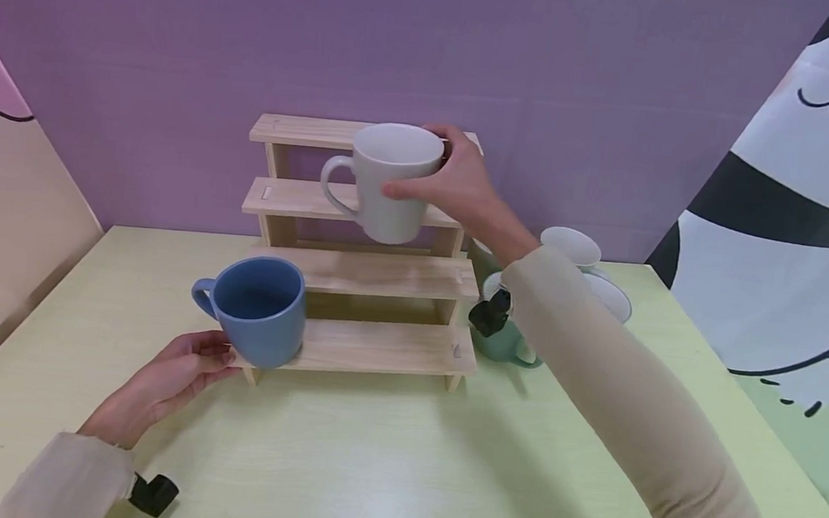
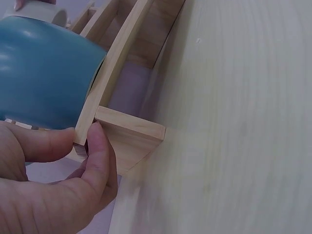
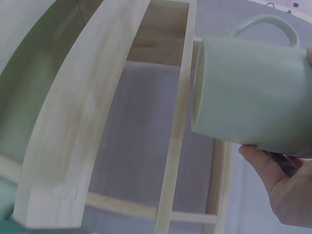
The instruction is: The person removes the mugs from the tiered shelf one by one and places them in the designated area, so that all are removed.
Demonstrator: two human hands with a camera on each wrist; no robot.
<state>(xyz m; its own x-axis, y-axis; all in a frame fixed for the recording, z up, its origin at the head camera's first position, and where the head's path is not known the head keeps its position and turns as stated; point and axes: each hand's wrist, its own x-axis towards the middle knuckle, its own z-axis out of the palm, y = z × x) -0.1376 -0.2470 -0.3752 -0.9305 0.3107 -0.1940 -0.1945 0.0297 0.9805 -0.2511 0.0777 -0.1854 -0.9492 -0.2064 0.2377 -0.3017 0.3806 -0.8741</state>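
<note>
A white mug (image 1: 391,183) is held up in front of the two upper tiers of a stepped wooden shelf (image 1: 377,346). My right hand (image 1: 458,181) grips it around the side and rim, with its handle to the left. On the left end of the lowest tier stands a blue mug (image 1: 261,315), its handle also to the left. Just below it, my left hand (image 1: 178,374) pinches the end of that tier between thumb and fingers, seen closely in the left wrist view.
Right of the shelf, partly behind my right forearm, are several mugs, among them a green mug (image 1: 501,345) and a white mug (image 1: 571,246). The shelf stands on a pale wooden table (image 1: 337,466). Behind it rises a purple backdrop (image 1: 180,66).
</note>
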